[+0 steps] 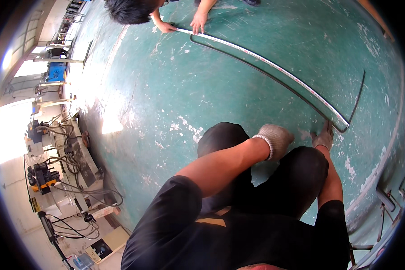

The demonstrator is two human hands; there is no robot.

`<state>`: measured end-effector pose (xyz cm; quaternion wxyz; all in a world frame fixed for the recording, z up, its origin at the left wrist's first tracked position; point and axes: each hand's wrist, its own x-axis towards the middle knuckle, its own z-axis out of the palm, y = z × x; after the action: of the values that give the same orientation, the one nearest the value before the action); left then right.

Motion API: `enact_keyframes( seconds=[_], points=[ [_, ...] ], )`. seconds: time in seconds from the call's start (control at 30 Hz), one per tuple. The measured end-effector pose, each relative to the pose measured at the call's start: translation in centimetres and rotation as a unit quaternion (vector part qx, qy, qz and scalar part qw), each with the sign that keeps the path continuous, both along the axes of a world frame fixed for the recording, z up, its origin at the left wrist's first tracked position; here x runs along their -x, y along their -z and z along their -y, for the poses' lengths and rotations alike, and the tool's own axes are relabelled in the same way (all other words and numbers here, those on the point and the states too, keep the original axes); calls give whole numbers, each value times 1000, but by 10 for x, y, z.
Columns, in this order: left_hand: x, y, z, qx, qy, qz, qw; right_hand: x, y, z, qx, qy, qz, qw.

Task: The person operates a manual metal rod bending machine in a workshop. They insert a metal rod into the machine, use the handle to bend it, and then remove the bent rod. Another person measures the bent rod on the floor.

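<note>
A long dark bent rod [266, 74] lies on the green floor, one leg angling up at its near right corner. Alongside its long stretch runs a white tape measure strip [279, 67]. My right hand [323, 137], in a greyish work glove, reaches to that corner with fingers stretched out; its fingertips touch or nearly touch the rod. My left hand [276, 140], gloved too, is curled above my knee, and its fingertips are hidden. At the far end, another person's bare hands [199, 21] press on the tape close to the rod's other bend.
Machines with cables [45, 177] and workbenches line the left wall, with a blue box [56, 72] farther back. Metal frame parts [384, 202] stand at the lower right. The other person crouches at the far side, head bent over the tape.
</note>
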<state>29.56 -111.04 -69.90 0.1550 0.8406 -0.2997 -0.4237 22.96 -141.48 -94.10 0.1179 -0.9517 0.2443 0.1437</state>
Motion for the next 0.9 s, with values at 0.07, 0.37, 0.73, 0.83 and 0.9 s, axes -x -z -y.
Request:
enact_keyframes(
  seconds=[0.07, 0.37, 0.73, 0.83, 0.9],
  points=[
    [0, 0, 0, 1, -1, -1, 1000, 1, 2, 0, 6, 1, -4, 1000],
    [2, 0, -3, 9, -9, 6, 1000, -4, -12, -8, 13, 2, -34, 999],
    [1, 2, 2, 5, -16, 8, 1000, 1, 8, 7, 2, -12, 27, 1000],
    [1, 1, -4, 7, -26, 17, 999, -5, 3, 5, 5, -33, 11, 999],
    [4, -2, -10, 6, -25, 22, 999, -9, -6, 11, -22, -71, 5, 997]
  ],
)
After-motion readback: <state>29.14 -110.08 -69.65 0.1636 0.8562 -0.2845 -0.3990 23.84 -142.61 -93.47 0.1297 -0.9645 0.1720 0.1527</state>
